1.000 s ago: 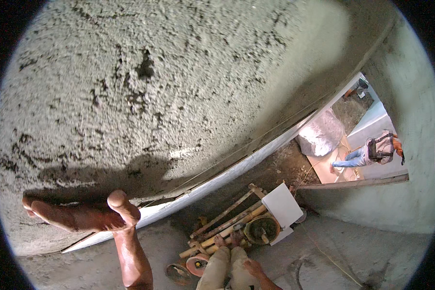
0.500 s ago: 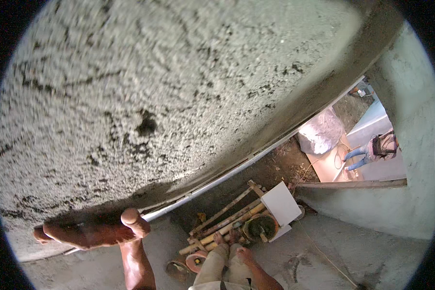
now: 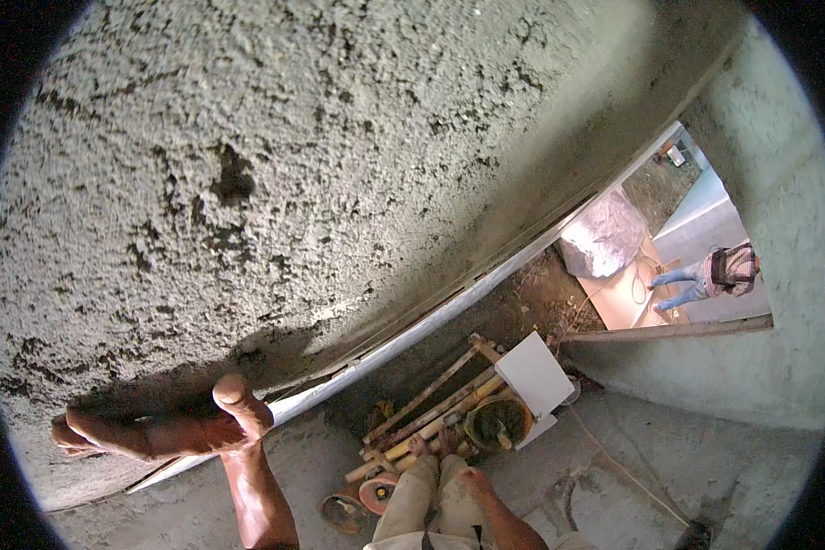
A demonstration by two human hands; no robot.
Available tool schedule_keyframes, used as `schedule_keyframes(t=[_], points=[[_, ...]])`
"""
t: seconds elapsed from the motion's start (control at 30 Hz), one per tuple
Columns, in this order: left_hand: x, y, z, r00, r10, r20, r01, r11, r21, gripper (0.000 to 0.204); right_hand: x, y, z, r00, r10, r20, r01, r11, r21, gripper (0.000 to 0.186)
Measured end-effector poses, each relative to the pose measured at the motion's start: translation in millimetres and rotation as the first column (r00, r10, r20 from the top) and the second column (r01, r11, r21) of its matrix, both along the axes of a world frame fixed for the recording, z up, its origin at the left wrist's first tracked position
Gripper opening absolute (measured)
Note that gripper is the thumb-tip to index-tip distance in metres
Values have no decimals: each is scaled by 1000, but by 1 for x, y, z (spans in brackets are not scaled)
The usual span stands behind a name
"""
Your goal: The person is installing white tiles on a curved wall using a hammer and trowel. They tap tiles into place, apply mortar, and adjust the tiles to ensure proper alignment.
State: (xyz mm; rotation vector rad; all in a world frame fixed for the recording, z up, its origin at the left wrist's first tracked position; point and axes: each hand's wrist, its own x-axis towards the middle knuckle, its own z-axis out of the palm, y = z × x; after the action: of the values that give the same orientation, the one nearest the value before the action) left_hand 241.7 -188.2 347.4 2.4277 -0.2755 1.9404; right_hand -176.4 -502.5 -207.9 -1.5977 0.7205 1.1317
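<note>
My left hand (image 3: 165, 428) is raised at the lower left, its fingers stretched out along the lower border of a rough grey plastered surface (image 3: 275, 211). The thumb stands apart from the fingers. A long pale strip (image 3: 412, 344) runs along that border and passes behind the hand, which seems to press against it; the exact contact is hidden. Low in the picture, my right hand (image 3: 472, 481) is beside my trouser leg, and its fingers do not show. My feet (image 3: 435, 443) stand on or by bamboo poles (image 3: 472, 403) below.
By the poles are a bucket (image 3: 500, 423) with grey material, a white board (image 3: 533, 374) and a reddish round container (image 3: 379, 493). A cable (image 3: 623, 467) crosses the floor. Through an opening at the right, a person (image 3: 710, 273) stands near a plastic-wrapped bundle (image 3: 603, 236).
The view has shifted slightly, and more of the pale strip shows beside my left hand. That hand stays at the border, fingers still stretched. The person outside has barely moved.
</note>
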Motion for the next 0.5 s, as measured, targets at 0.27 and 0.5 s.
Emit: schedule_keyframes(t=[0.27, 0.5], points=[[22, -1, -1, 1000, -14, 2, 14, 1000, 28, 102, -13, 11, 4, 987, -159, -26, 160, 983, 88, 46], [23, 15, -17, 993, 114, -16, -115, 993, -15, 104, -63, -6, -38, 933, -234, 272, 288, 941, -177, 32]])
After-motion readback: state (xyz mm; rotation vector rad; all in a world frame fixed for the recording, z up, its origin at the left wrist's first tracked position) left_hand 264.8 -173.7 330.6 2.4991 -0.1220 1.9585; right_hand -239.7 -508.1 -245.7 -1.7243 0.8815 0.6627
